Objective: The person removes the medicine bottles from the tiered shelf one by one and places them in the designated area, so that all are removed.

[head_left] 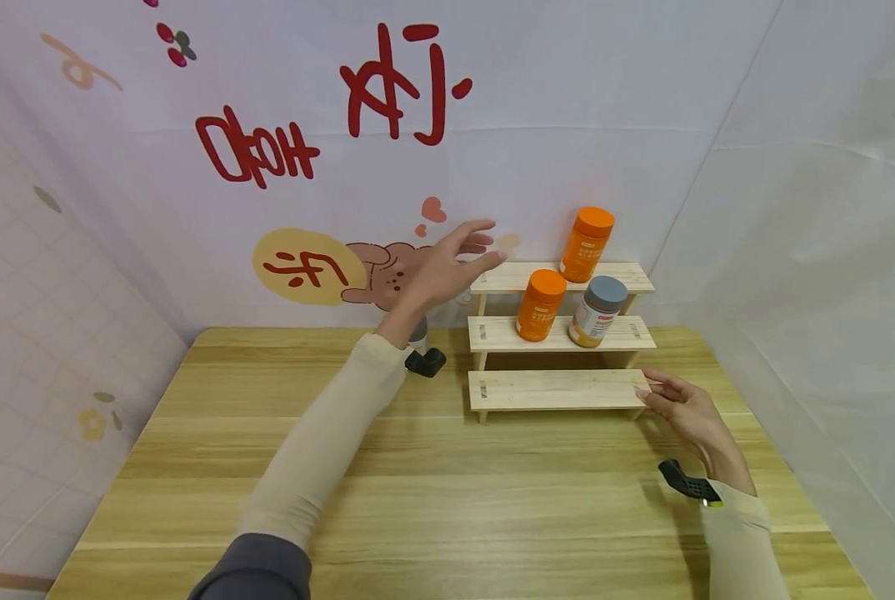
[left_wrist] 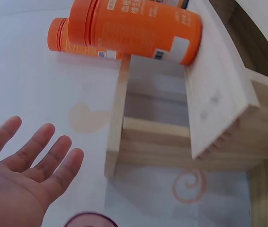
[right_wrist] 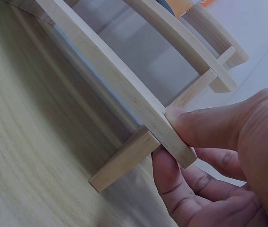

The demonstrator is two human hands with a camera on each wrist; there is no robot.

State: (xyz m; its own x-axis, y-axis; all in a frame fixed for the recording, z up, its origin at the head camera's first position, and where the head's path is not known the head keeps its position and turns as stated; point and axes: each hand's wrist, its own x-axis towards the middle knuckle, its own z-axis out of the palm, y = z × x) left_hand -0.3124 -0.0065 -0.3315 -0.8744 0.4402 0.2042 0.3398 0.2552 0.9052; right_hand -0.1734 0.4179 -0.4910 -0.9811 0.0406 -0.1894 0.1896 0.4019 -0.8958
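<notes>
A three-tier wooden step rack (head_left: pixel 552 389) stands at the back right of the table. On its top tier is an orange bottle (head_left: pixel 586 246). The middle tier bears another orange bottle (head_left: pixel 541 307) and a grey-lidded bottle (head_left: pixel 597 312). My right hand (head_left: pixel 687 412) grips the right end of the lowest board; in the right wrist view the thumb (right_wrist: pixel 209 125) lies on top and a fingertip is below. My left hand (head_left: pixel 451 265) hangs in the air left of the top tier, fingers apart and holding nothing. In the left wrist view its fingers (left_wrist: pixel 44 146) are clear of the rack.
Behind my left wrist a grey-lidded container (head_left: pixel 419 331) stands on the table, mostly hidden. The wooden table (head_left: pixel 417 500) reaches to a white printed cloth wall (head_left: pixel 567 125) at the back and sides. Black wrist-camera mounts (head_left: pixel 687 482) sit at both wrists.
</notes>
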